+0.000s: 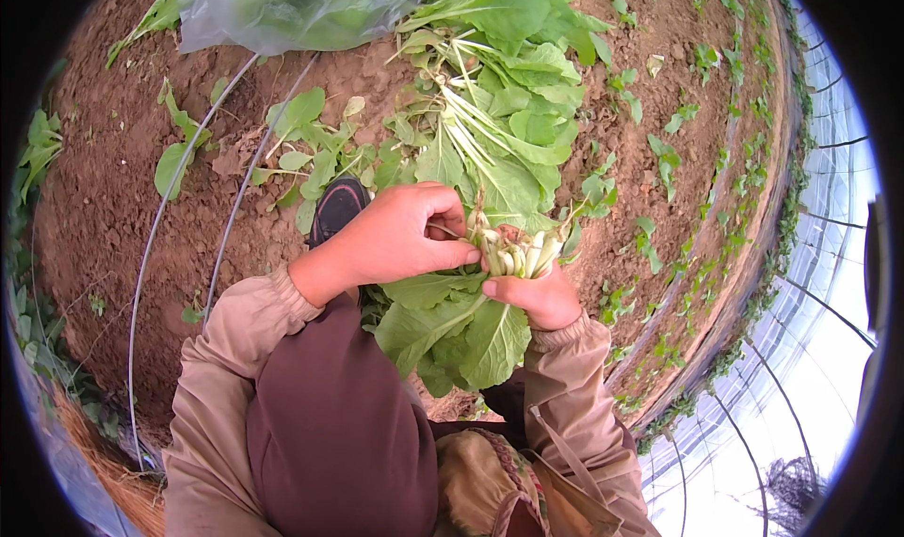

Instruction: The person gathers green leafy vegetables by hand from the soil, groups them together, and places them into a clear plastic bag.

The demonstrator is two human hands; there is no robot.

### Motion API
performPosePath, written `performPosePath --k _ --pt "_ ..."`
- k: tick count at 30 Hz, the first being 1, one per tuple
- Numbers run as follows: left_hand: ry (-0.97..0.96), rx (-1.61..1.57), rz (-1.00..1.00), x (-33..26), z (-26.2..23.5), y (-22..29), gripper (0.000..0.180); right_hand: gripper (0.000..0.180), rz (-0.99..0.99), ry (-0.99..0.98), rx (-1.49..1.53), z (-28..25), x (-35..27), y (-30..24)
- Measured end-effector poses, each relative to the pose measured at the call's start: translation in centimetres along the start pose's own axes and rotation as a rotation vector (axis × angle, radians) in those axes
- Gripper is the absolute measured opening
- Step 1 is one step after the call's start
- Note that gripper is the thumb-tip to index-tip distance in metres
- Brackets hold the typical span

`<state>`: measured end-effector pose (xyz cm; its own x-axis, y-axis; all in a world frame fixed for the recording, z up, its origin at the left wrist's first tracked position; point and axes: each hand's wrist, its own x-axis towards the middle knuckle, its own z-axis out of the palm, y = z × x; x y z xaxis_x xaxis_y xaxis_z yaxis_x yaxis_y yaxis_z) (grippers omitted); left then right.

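Brown soil covers most of the ground, with small seedlings at the right of the frame and clear sheeting over dark ribs at the far right. 2 thin pale rods curve across the left side.

Container noted: 1 translucent plastic bag, top centre-left, cut off by the frame edge; green shows through it — leaf type cannot be told. Beside it, a pile of loose leafy greens lies on the soil at upper centre, outside the bag.

Bunch of greens: centre of frame, pale stem ends up, leaves hanging below. Right hand: closed around the stems, thumb across them. Left hand: thumb and curled fingers at the stem ends — whether they pinch anything cannot be told.
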<state>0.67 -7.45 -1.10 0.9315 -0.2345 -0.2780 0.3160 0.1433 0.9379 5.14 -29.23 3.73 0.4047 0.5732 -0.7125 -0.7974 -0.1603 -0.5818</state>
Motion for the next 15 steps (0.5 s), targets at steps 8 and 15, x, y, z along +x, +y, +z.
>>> performPosePath --k 8,15 --pt "0.085 0.42 -0.053 0.3 -2.1 -0.1 0.014 0.035 0.057 0.186 -0.33 0.4 -0.3 -0.7" --pt "0.301 1.255 0.037 1.6 -5.4 -5.6 0.019 0.042 -0.123 0.17 -0.227 -2.4 -1.8 -0.7"
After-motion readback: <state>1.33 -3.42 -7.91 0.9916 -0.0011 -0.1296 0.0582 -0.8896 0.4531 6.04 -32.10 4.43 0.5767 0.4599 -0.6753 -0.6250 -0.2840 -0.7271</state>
